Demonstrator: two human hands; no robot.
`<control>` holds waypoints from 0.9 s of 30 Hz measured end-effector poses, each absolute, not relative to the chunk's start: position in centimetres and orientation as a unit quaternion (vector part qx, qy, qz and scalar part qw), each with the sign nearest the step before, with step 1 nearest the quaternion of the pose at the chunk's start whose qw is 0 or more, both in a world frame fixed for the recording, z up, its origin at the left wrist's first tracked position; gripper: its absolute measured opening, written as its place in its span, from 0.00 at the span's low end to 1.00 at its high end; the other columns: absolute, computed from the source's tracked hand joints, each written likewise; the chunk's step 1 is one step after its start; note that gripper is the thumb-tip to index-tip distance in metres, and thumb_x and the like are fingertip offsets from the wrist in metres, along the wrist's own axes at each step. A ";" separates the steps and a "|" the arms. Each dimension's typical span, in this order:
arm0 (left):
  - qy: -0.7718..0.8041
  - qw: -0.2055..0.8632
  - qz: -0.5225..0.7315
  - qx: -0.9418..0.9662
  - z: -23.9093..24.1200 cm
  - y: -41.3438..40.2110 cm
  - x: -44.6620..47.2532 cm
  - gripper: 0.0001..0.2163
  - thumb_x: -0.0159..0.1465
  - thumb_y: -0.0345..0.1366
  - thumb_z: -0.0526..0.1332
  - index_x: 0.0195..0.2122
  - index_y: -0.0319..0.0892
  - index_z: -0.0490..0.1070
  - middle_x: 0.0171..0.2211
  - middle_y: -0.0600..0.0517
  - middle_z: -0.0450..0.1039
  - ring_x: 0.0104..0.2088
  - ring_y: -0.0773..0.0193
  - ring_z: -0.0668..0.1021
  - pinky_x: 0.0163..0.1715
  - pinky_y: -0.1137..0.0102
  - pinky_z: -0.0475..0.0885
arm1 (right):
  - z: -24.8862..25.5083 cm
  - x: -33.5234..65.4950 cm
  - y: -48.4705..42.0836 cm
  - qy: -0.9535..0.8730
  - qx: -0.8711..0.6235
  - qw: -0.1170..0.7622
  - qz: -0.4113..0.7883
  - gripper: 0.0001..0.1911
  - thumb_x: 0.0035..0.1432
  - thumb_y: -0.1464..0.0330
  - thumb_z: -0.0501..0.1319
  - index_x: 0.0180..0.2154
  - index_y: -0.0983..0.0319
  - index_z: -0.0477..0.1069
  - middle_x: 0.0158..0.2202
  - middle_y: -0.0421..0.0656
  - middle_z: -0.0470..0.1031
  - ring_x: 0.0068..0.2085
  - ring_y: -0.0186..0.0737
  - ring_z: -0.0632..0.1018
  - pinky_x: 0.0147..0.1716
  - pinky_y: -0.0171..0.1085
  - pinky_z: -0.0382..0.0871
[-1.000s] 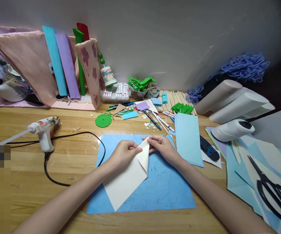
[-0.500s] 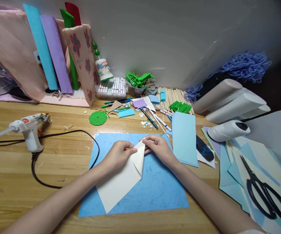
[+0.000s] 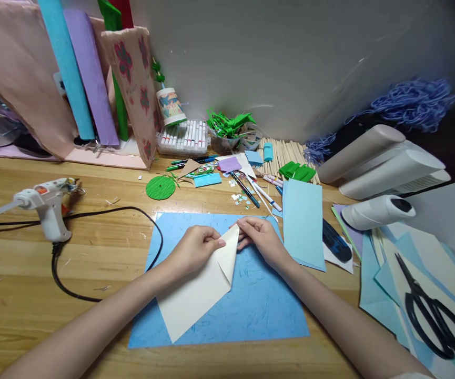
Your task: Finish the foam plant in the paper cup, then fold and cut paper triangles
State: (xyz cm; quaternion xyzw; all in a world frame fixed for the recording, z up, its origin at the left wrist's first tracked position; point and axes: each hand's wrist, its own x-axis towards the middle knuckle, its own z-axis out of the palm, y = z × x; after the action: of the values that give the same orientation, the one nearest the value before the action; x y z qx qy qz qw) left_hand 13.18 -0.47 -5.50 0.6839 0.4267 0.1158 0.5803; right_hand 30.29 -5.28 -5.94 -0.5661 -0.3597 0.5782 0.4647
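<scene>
A cream sheet of paper [image 3: 190, 297] lies over a blue mat [image 3: 266, 316], its upper right part folded over into a narrow pointed flap. My left hand [image 3: 198, 247] pinches the paper's upper edge between thumb and fingers, beside the flap. At the flap's tip, my right hand [image 3: 261, 237] has thumb and forefinger closed on the corner. Its other fingers curl just beyond the paper's edge. The underside of the paper is hidden.
To the left, a white glue gun [image 3: 48, 205] trails a black cable to the mat. Markers [image 3: 183, 136], a green disc [image 3: 160, 188] and paper scraps lie behind. On the right are light blue sheets [image 3: 303, 221], a box cutter [image 3: 336, 239] and black-handled scissors [image 3: 428, 310].
The view has shifted slightly, so most things sit a little differently in the picture. Both hands keep their hold on the cream paper, whose fold looks much the same.
</scene>
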 end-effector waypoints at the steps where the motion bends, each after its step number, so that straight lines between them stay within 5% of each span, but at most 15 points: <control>1: 0.427 0.581 0.116 0.684 -5.5 -0.5 13.2 0.11 0.55 0.41 0.57 0.24 0.38 0.72 0.21 0.53 0.70 0.21 0.68 0.67 0.21 0.74 0.57 | -6.0 30.3 -5.3 -0.362 -0.566 0.463 0.578 0.19 0.48 0.55 0.62 0.29 0.65 0.73 0.21 0.41 0.72 0.22 0.33 0.75 0.21 0.32 0.73; 27: 0.405 0.588 0.145 0.685 -5.5 -0.8 13.3 0.12 0.55 0.42 0.57 0.26 0.37 0.71 0.24 0.52 0.72 0.23 0.67 0.70 0.21 0.76 0.60 | -6.2 30.4 -5.5 -0.384 -0.540 0.476 0.578 0.15 0.52 0.58 0.59 0.28 0.64 0.71 0.22 0.39 0.70 0.25 0.31 0.73 0.26 0.30 0.71</control>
State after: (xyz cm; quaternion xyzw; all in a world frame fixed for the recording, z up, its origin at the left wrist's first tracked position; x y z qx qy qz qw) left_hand 13.28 -0.78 -5.50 0.6848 0.4046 0.1454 0.5884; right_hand 30.44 -5.50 -6.23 -0.5399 -0.3843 0.5785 0.4756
